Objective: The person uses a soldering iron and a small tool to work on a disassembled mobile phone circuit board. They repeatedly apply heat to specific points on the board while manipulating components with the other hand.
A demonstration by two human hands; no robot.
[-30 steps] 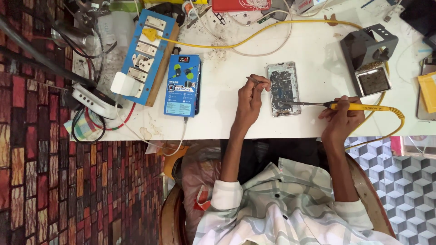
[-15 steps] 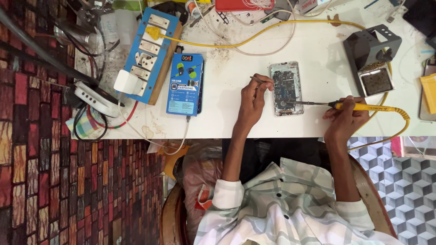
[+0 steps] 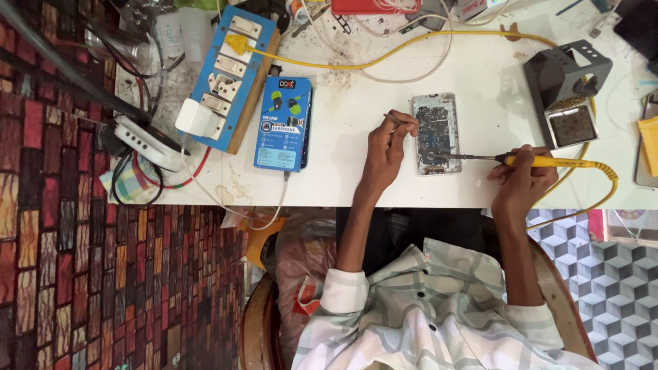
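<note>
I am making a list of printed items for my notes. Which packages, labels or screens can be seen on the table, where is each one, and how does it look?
Blue box: flat rectangular retail package, left of the left hand, beside the switchboard; blue with green earbud pictures.
Red package: top edge, mostly cut off; flat, red.
Yellow item: right edge, partly cut off; kind unclear.
Screens: none lit.

A blue switchboard (image 3: 229, 75) lies at the white table's (image 3: 356, 116) left end, with a blue box (image 3: 283, 123) just beside it. A white power strip (image 3: 147, 142) hangs off the edge. A dark metal stand (image 3: 567, 89) sits far right.
</note>
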